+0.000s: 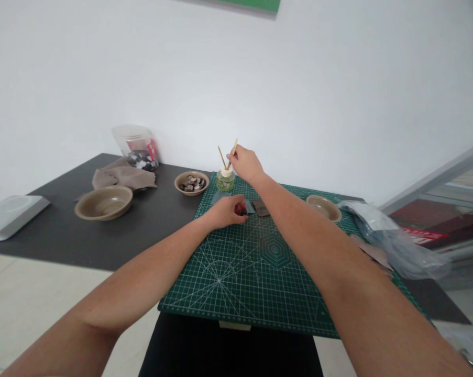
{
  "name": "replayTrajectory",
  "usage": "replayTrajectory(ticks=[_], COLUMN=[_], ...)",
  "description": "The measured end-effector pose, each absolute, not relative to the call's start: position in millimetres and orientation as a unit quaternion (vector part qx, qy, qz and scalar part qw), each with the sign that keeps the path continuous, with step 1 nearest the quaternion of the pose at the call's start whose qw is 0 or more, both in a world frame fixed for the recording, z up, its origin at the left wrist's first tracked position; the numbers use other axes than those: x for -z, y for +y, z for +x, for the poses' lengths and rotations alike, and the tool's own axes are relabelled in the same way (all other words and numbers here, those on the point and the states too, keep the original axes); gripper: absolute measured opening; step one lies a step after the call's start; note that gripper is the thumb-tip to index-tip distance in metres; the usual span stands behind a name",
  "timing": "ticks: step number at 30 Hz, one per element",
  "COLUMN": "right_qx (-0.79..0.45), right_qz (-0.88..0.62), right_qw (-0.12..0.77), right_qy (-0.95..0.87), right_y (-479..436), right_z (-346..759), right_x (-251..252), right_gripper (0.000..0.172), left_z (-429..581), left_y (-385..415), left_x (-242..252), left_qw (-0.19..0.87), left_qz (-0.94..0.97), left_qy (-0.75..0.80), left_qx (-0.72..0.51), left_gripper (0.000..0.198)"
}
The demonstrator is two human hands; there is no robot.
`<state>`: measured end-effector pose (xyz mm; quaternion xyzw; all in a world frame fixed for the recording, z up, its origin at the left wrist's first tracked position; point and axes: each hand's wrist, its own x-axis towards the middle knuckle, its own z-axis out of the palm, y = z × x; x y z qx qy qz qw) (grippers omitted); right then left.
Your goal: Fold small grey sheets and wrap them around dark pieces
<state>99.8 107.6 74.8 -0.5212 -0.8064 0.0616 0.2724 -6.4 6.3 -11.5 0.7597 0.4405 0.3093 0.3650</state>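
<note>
My right hand (244, 161) pinches a thin wooden stick (235, 143) whose lower end goes into the white neck of a small glass jar (226, 182). A second wooden stick (221, 155) leans in the same jar, which has yellow-green contents. Closer to me, my left hand (226, 211) has its fingertips pinched around a small dark piece (243, 212), just above the green cutting mat (236, 283). Beside that hand lie a grey-blue piece (250, 207) and a brown cloth piece (261, 208). Left of the jar, a tan bowl (178, 187) holds several small round pieces (193, 183).
A larger tan bowl (102, 210), a crumpled brown cloth (122, 175) and a clear plastic tub (132, 132) stand on the dark table (142, 241). To the right are another bowl (323, 206) and a clear plastic bag (401, 246). A white wall rises behind.
</note>
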Motion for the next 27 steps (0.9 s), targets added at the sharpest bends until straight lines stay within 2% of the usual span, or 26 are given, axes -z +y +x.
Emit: replayTrajectory(ticks=[10,19,24,27], right_qx=[-0.099,-0.128,-0.140,-0.133], right_qz=[-0.531,-0.512,-0.519,-0.522], right_qw=[0.254,0.285,0.318,0.332], right_qy=[-0.802,-0.800,-0.781,-0.774], right_y=[105.3,113.1,96.8,78.8], right_z=[100.2,102.0,112.6,127.8], right_x=[-61.8,-49.9,-46.8,-42.8], right_gripper=[0.027,0.013,0.027,0.024], left_z=[-5.9,-6.7,-5.5,-5.3], left_y=[6.7,8.6,8.2,7.9], left_x=[12.1,15.9,15.5,14.0], left_qw=[0.374,0.385,0.392,0.392], left_qz=[0.759,0.755,0.752,0.746], left_qy=[0.439,0.435,0.434,0.441], left_qx=[-0.303,-0.304,-0.304,-0.308], left_gripper=[0.018,0.019,0.019,0.021])
